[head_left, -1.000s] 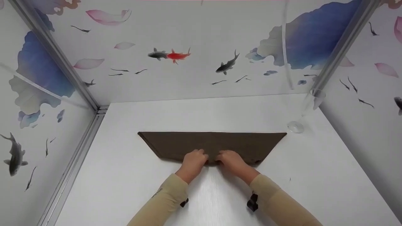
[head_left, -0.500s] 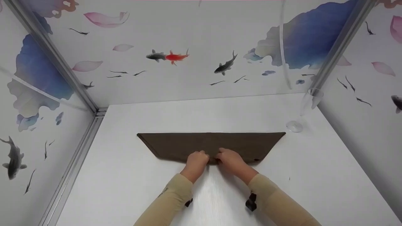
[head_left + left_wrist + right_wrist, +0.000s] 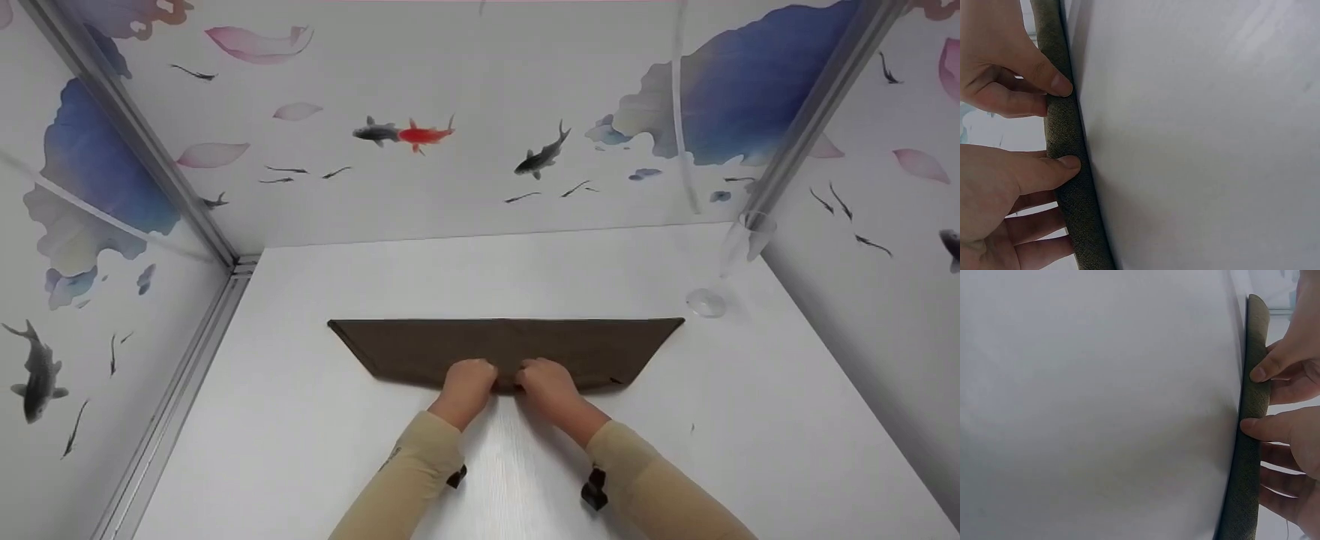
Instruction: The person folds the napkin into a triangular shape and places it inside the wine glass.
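A dark brown cloth [image 3: 420, 349], pointed at both far corners, lies on the white table with its near edge turned into a roll [image 3: 1064, 132]. My left hand [image 3: 466, 384] and right hand [image 3: 549, 384] sit side by side at the middle of that edge, a short gap between them. The left wrist view shows the left thumb [image 3: 1067, 163] pressed on the near side of the roll, fingers on its other side. Likewise, in the right wrist view, the right thumb [image 3: 1252, 426] pinches the roll against the fingers behind it.
A clear stemmed glass [image 3: 705, 303] stands beyond the cloth's far right corner. White panels painted with fish and petals [image 3: 480, 180] enclose the table [image 3: 247, 450] at the back and sides, with metal rails [image 3: 214, 225] at the corners.
My left hand has shifted slightly right along the roll. The right hand stays at nearly the same spot, its fingers curled a little lower. The cloth's far edge sits slightly nearer in view.
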A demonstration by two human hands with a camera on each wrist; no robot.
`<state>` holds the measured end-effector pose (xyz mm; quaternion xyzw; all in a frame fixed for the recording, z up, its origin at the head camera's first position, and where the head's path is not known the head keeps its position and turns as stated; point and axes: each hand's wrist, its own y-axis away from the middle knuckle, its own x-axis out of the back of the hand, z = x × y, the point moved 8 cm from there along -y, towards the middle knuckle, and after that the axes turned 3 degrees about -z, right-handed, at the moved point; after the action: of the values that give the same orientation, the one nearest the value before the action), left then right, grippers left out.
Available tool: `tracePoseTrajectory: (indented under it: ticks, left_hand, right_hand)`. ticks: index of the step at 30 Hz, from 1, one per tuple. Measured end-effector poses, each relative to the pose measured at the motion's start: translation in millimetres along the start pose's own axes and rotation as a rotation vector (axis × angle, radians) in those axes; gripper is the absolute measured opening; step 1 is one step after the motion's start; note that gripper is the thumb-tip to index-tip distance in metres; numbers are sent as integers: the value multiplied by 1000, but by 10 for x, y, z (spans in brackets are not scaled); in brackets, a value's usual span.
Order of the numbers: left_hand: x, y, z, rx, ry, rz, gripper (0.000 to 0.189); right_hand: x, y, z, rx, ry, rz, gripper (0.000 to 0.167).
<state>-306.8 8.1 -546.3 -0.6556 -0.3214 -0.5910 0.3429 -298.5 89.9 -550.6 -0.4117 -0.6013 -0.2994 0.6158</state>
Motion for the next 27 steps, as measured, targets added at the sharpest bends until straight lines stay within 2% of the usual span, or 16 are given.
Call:
tracePoseTrajectory:
  ticks: [4, 7, 12, 19, 25, 27]
  left_hand:
    - [9, 37, -1, 16, 60, 7, 12]
    - [38, 46, 13, 40, 71, 27, 7]
    - [79, 29, 64, 77, 31, 22, 9]
    - [36, 25, 116, 93, -25, -29, 9]
    - [-6, -16, 97, 77, -25, -15, 10]
    - [-21, -29, 83, 66, -28, -24, 11]
  right_hand:
    - [-16, -18, -4, -7, -26, -51, 14]
    - [-22, -29, 1, -18, -23, -73, 12]
    - [-66, -46, 44, -67, -36, -127, 6]
    - [-145, -71, 137, -174, -171, -252, 11]
    - [-134, -88, 186, -217, -259, -243, 11]
    - [-128, -94, 189, -219, -254, -228, 11]
